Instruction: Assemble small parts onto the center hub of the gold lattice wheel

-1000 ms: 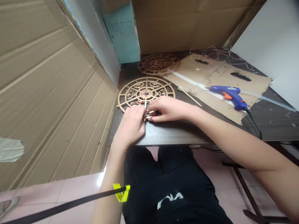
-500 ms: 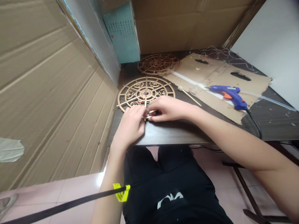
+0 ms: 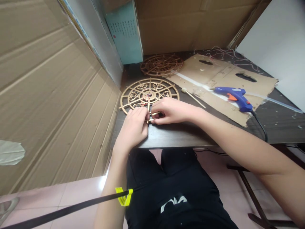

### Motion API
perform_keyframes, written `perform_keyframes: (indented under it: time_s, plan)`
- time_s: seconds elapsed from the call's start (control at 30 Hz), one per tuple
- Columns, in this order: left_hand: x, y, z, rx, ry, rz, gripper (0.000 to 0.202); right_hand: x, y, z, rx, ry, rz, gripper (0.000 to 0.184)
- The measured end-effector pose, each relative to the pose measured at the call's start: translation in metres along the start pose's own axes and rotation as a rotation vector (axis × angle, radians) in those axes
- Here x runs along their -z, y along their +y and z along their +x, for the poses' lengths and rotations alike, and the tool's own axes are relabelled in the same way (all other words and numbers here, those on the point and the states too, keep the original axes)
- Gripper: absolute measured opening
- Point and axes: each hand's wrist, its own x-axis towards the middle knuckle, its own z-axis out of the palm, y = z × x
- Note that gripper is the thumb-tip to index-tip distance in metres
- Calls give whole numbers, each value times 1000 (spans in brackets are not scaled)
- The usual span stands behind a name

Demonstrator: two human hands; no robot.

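Fingers [image 3: 143,112] of the left hand [image 3: 134,124] and right hand [image 3: 169,111] curl inward, grip hidden so I cannot tell what they pinch, apparently steadying the gold wheel [image 3: 153,94] beneath and beyond them.

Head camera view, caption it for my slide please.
Left hand and right hand at the near rim of a gold openwork disc, a blue glue gun on cardboard to the right.
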Motion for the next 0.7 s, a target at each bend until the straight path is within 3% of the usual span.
perform_keyframes:
  time_s: [0.33,0.7]
  plan:
    - [-1,1,-2,43,43,-59,25,0,0,0,-16,-5,-4,19]
    - [3,2,-2,-3,1,-7,22,0,1,-1,10,11,10,14]
